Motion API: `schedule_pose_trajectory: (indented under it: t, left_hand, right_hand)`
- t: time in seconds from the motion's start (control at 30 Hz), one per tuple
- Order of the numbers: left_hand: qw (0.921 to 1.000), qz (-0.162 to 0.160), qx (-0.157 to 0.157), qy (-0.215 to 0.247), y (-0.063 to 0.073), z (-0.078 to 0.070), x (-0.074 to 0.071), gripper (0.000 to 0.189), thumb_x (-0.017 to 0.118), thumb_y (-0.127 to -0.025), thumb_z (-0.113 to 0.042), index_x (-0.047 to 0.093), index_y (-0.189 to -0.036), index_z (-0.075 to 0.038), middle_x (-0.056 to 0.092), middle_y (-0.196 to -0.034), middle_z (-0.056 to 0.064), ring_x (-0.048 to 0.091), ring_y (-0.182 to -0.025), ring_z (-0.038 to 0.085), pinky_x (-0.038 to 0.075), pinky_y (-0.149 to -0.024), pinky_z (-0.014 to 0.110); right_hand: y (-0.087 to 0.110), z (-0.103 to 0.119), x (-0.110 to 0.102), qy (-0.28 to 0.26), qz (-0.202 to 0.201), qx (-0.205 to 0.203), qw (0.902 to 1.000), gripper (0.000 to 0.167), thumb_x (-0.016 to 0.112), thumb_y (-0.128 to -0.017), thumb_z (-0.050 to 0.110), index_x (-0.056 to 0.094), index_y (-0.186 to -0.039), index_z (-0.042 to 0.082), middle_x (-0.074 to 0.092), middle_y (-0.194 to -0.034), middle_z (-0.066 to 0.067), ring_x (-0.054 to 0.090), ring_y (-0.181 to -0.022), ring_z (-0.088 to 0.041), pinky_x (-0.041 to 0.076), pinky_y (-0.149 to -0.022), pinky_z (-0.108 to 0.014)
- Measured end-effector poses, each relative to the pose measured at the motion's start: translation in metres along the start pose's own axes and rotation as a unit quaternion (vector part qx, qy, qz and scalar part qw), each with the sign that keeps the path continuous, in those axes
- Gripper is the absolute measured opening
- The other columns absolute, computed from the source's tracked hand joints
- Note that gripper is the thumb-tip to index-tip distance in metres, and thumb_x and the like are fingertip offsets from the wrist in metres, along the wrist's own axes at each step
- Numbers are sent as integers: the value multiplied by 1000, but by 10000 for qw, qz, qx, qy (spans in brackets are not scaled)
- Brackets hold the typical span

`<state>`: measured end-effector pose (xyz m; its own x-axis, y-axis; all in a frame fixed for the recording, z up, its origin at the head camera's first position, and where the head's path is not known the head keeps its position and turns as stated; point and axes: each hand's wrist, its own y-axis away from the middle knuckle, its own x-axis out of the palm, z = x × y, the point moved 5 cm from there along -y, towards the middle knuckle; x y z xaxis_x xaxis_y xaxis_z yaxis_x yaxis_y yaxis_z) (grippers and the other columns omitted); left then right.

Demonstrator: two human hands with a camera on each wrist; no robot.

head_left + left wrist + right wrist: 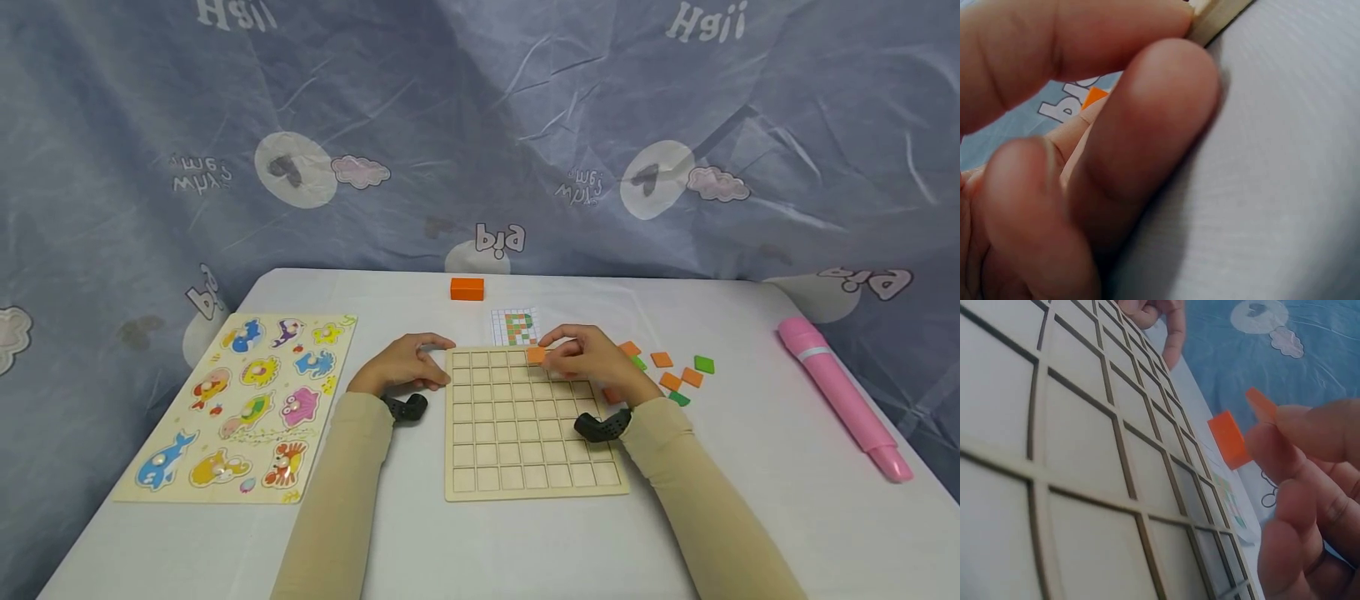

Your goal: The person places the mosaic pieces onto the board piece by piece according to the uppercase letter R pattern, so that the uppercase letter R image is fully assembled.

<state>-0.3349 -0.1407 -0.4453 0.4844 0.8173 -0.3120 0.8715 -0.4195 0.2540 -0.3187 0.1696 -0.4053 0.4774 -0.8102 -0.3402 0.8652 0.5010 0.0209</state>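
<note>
The square wooden grid board [495,454] lies flat on the table between both hands. Over its far edge, my right hand [592,358] pinches a small orange square tile [536,357] between thumb and fingertips. In the right wrist view that tile [1261,405] is raised above the grid, seen nearly edge-on. My left hand [405,362] rests at the board's far left corner, index finger stretched out and fingertips right at the edge. In the left wrist view a fingertip meets the board's edge [1219,22]; the other fingers [1160,100] are slightly bent beside the white tabletop.
Loose orange and green tiles [692,377] lie right of the board. Behind it are a printed pattern card [517,327] and an orange block [467,289]. A sea-animal puzzle board [247,408] lies at left, a pink cylindrical object [843,396] at right.
</note>
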Motion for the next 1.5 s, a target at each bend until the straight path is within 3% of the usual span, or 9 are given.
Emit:
schedule_pose_trajectory:
  t: [0.33, 0.57, 0.93, 1.5]
  left_hand:
    - [10000, 29, 4, 0, 0, 0, -1, 69, 83, -88, 0, 57, -152, -1, 73, -71, 1, 67, -62, 10, 47, -58, 19]
    - [10000, -4, -23, 2, -2, 3, -1, 68, 84, -88, 0, 58, -151, -3, 73, -72, 1, 66, -63, 10, 47, -58, 19]
    - [10000, -69, -62, 6, -2, 1, -1, 68, 85, -88, -1, 59, -150, -4, 73, -71, 2, 66, -61, 9, 47, -56, 19]
    - [9997, -139, -32, -177, 1, -3, -1, 68, 84, -87, -2, 59, -150, -3, 72, -70, 1, 65, -61, 9, 47, -57, 19]
  right_hand:
    - [-14, 6, 23, 917, -28, 158, 9957, 27, 76, -98, 4, 70, -123, -4, 79, -87, -14, 58, -65, -18, 50, -64, -31]
    - [-23, 9, 37, 1424, 111, 136, 9896, 25, 80, -96, 10, 74, -119, 2, 79, -85, -3, 62, -73, -14, 50, -80, -34]
    - [-30, 13, 48, 1711, 266, 29, 9849, 20, 78, -96, 5, 74, -114, 0, 72, -85, -1, 55, -61, -12, 46, -60, -28]
    - [-34, 9, 51, 1899, 280, 102, 9814, 22, 81, -94, 7, 76, -115, 1, 70, -82, 1, 54, -70, -15, 45, -73, -33]
